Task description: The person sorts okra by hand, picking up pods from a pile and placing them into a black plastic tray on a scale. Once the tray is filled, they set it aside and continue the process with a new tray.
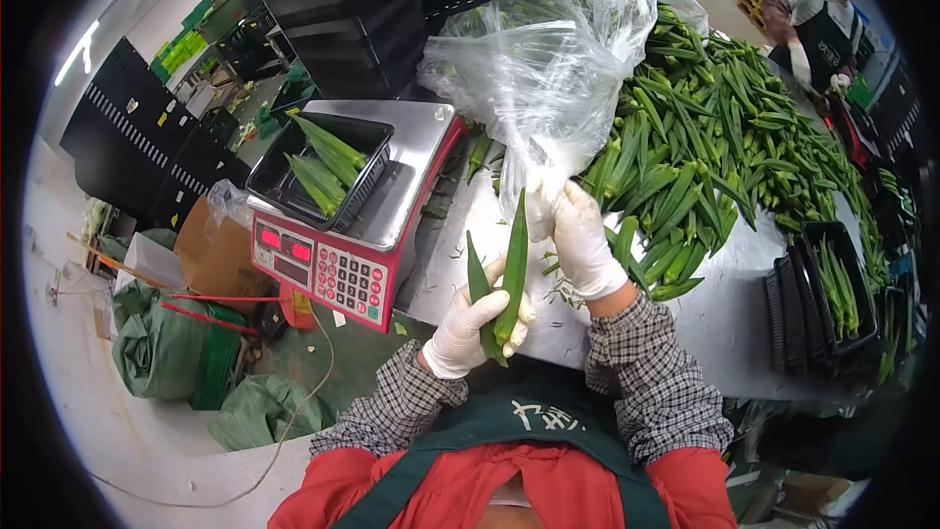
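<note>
My left hand, in a white glove, is closed around okra pods that point upward over the table's near edge. Close by on the right, my gloved right hand has its fingers curled beside the lower end of a clear plastic bag. Whether those fingers grip the bag or something else is hidden. A large heap of loose okra covers the table behind and right of my right hand. To the left, a black plastic tray with a few okra pods rests on a red digital scale.
Stacked black trays stand at the right, the outermost holding okra. Black crates rise behind the scale. A cardboard box and green sacks lie on the floor at left. Another person stands at the far right.
</note>
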### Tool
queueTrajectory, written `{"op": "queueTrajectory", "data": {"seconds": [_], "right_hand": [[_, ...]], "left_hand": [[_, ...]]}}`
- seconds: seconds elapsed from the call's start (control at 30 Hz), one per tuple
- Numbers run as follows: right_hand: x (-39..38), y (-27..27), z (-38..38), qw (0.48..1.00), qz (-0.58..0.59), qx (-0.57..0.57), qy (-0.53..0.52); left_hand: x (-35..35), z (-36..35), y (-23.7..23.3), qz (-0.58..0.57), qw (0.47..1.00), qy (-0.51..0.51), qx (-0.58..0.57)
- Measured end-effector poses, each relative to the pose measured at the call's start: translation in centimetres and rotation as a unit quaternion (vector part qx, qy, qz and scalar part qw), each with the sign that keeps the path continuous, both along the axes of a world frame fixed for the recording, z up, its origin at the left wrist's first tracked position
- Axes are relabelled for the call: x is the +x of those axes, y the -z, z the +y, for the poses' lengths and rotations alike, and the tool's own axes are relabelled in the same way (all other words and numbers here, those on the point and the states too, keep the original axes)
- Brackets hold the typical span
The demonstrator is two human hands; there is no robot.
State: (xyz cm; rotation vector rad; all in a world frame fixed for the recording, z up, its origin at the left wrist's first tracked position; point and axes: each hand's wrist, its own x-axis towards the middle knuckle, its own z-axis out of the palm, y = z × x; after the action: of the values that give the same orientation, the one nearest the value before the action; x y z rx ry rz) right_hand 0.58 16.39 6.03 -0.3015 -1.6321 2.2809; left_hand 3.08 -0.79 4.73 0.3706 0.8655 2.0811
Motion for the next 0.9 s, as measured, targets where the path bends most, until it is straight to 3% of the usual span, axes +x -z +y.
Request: {"op": "queueTrajectory", "data": {"seconds": [0.17, 0.27, 0.4, 0.5, 0.77, 0.9], "right_hand": [[1.9, -0.8, -1.1, 0.997, -0.012, 0.063, -0.05], [0.3, 0.3, -0.5, 0.988, 0.052, 0.14, 0.042], [-0.5, -0.2, 0.7, 1.0, 0.023, 0.002, 0.003], [0.1, 0.7, 0.8, 0.999, 0.013, -0.041, -0.024], [2.5, -0.9, 0.3, 0.993, -0.001, -0.033, -0.11], [2.8, -1.1, 0.6, 0.979, -0.011, -0.111, -0.168]], "left_hand": [[-0.5, 1.0, -0.6, 0.043, 0.997, -0.025, -0.063], [0.0, 0.3, -0.1, 0.015, 0.998, 0.045, -0.039], [0.5, -0.4, 0.7, -0.028, 0.995, 0.08, 0.05], [0.2, -1.0, 0.7, -0.054, 0.993, 0.072, 0.078], [-0.8, -0.1, 1.1, -0.069, 0.988, 0.091, 0.101], [-1.0, -0.1, 1.1, -0.051, 0.992, 0.092, 0.077]]}}
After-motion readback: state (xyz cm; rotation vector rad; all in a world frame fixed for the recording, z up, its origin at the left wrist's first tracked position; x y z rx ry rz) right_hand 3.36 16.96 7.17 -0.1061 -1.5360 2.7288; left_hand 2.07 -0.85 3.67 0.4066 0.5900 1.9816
